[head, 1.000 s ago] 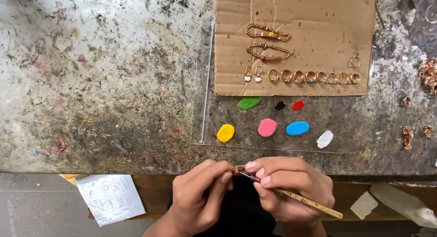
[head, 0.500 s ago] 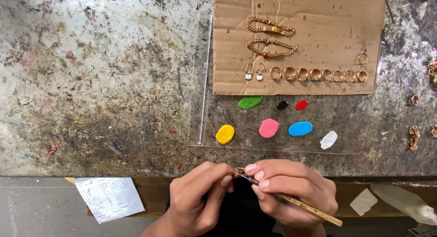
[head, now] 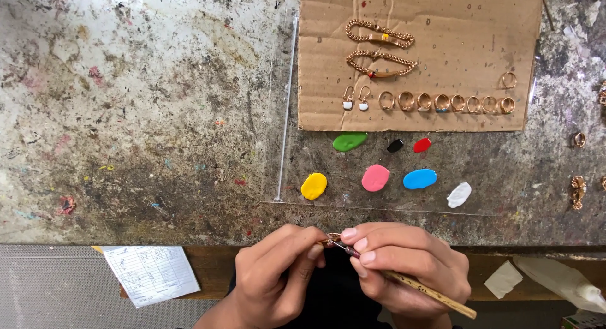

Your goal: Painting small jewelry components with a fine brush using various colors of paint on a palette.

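Pinching a small gold ring (head: 332, 238) in left hand (head: 278, 275) grip, thin wooden brush (head: 410, 285) gripped closed by right hand (head: 404, 263), paint blobs (head: 376, 177) at 12 o'clock on bench (head: 139, 114).

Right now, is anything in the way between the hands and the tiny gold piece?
No. The left hand already pinches the small gold piece at its fingertips, and the right hand holds a thin wooden stick whose tip touches it. Nothing visible sits between them.
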